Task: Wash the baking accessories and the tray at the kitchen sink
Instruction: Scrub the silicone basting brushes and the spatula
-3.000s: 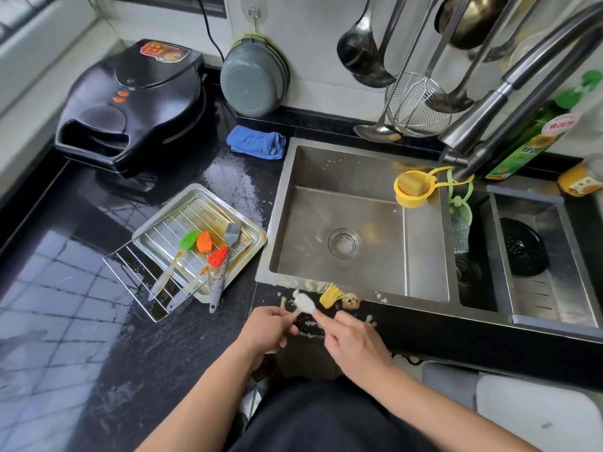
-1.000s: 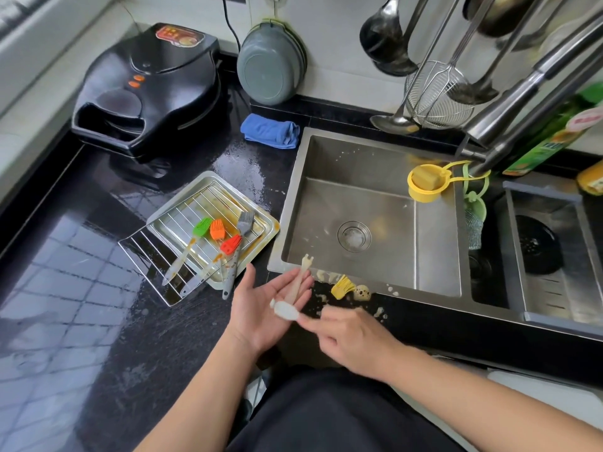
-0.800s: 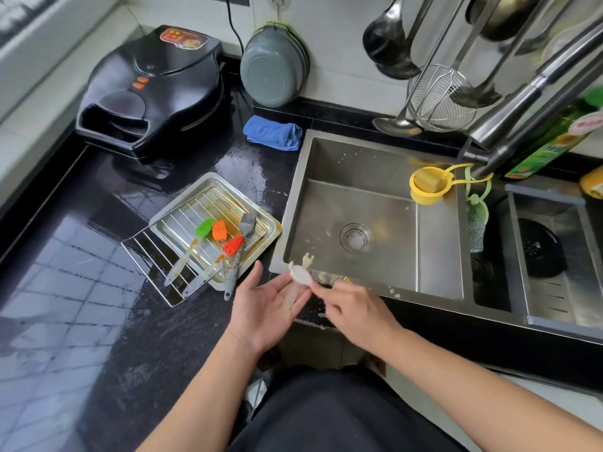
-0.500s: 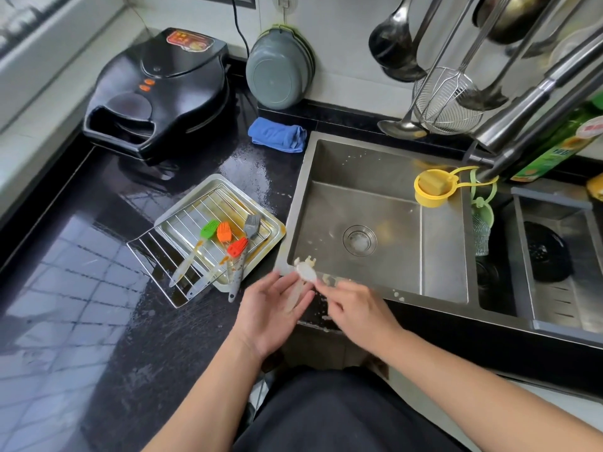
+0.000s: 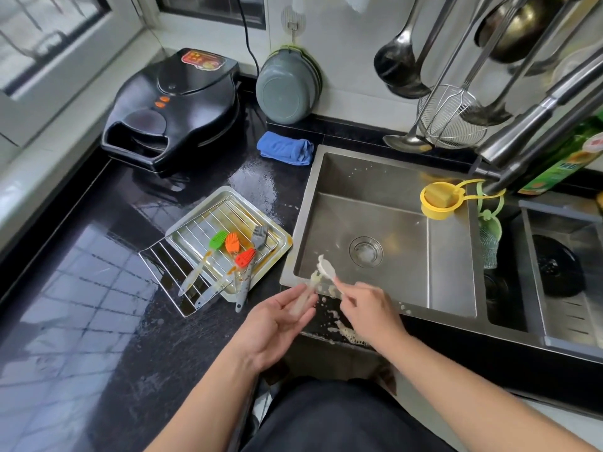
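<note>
White spatula [image 5: 327,268], smeared with pale batter, slants up-left from the pinching right hand [image 5: 368,309]; the left hand [image 5: 277,324] lies open, cradling a translucent tool [image 5: 301,300].

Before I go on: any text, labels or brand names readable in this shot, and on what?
None can be read.
Red and yellow sticker on the black electric griddle's lid: print too blurred.
Label on the green bottle behind the faucet: characters too blurred; its upper white and red patch likewise.
</note>
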A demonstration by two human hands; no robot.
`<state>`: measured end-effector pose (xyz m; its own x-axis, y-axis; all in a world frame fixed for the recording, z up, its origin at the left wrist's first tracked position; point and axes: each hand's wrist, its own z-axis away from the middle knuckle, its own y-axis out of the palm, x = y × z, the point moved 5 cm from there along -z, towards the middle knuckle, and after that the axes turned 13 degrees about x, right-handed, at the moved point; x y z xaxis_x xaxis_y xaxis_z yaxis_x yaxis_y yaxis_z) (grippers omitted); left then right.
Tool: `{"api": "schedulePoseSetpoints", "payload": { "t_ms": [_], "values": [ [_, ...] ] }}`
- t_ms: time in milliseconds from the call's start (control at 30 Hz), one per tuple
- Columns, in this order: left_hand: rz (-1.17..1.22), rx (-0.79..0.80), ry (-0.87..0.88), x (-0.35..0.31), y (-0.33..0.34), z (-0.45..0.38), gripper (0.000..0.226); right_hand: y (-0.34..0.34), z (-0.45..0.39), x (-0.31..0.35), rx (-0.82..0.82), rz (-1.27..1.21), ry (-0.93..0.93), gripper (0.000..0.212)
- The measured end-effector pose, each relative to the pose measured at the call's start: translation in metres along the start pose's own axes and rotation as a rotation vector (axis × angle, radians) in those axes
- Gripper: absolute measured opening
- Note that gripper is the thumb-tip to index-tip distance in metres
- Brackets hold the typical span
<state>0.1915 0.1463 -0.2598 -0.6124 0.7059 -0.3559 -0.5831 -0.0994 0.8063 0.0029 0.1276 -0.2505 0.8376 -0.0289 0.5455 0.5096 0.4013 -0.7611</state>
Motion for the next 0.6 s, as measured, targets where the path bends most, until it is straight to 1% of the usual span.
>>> {"api": "schedulePoseSetpoints", "payload": {
  "t_ms": [33,67,133,167,200,233,267,300,333,400,467,500,533,567,600],
  "values": [
    [0.001,-0.006,-0.008,0.0,0.0,0.001,0.065,-0.004,-0.006,-0.007,0.013,-0.025,0.076,0.045],
    [-0.006,-0.01,-0.01,0.001,0.001,0.002,0.063,-0.008,-0.008,-0.008,0.027,-0.086,0.11,0.045],
    [-0.033,-0.029,-0.005,-0.003,0.0,0.001,0.057,-0.01,-0.007,-0.003,0.03,-0.336,0.149,0.041],
    [-0.061,-0.04,-0.009,-0.003,0.0,0.0,0.052,-0.009,-0.006,-0.003,0.021,-0.477,0.205,0.03],
    [-0.109,-0.048,-0.01,-0.006,0.001,0.0,0.047,-0.006,-0.007,-0.004,0.033,-0.657,0.283,0.013],
    [-0.17,-0.054,-0.019,-0.006,0.002,-0.001,0.042,-0.002,-0.009,-0.003,0.076,-0.863,0.354,0.012],
    [-0.239,-0.052,-0.032,-0.008,0.004,-0.003,0.039,0.003,-0.011,-0.002,0.128,-1.056,0.404,0.024],
    [-0.307,-0.044,-0.047,-0.008,0.006,-0.005,0.036,0.005,-0.013,0.0,0.166,-1.194,0.423,0.029],
    [-0.367,-0.031,-0.066,-0.009,0.008,-0.008,0.035,0.004,-0.014,0.002,0.188,-1.252,0.419,0.029],
    [-0.487,-0.008,-0.104,-0.009,0.008,-0.015,0.035,0.002,-0.015,0.005,0.201,-1.245,0.388,0.024],
    [-0.644,0.003,-0.119,-0.011,0.01,-0.025,0.033,-0.004,-0.013,0.004,0.15,-1.214,0.393,0.022],
    [-0.8,-0.012,-0.108,-0.016,0.012,-0.029,0.032,-0.006,-0.013,0.0,0.113,-1.195,0.413,0.022],
    [-1.059,-0.068,-0.076,-0.024,0.014,-0.035,0.03,-0.009,-0.012,-0.008,0.067,-1.169,0.444,0.022],
    [-1.41,-0.176,-0.013,-0.038,0.015,-0.039,0.028,-0.014,-0.01,-0.014,0.015,-1.143,0.486,0.021],
    [-1.782,-0.324,0.084,-0.053,0.015,-0.043,0.026,-0.018,-0.008,-0.021,-0.03,-1.114,0.526,0.019]
  ]
}}
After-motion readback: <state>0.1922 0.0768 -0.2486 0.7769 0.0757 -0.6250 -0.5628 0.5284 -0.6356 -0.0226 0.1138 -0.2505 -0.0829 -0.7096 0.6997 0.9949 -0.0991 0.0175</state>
